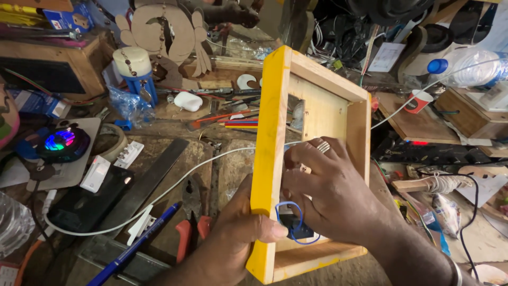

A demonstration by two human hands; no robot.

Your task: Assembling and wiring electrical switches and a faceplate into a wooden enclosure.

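Seen from the head camera, the yellow-edged wooden box frame (pixel 312 159), tilted above a cluttered workbench (pixel 174 159), could slip or the thin blue wire (pixel 288 222) snag, in my judgement; the left hand (pixel 233 238) clamps its yellow edge while the right hand (pixel 328 190) reaches inside, fingers curled around a small black part (pixel 299 229).

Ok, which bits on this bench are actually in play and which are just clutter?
In play: yellow frame, blue wire, black part, left hand, right hand.
Lying about: pliers, blue pen, white cable, paper cup, bottle.
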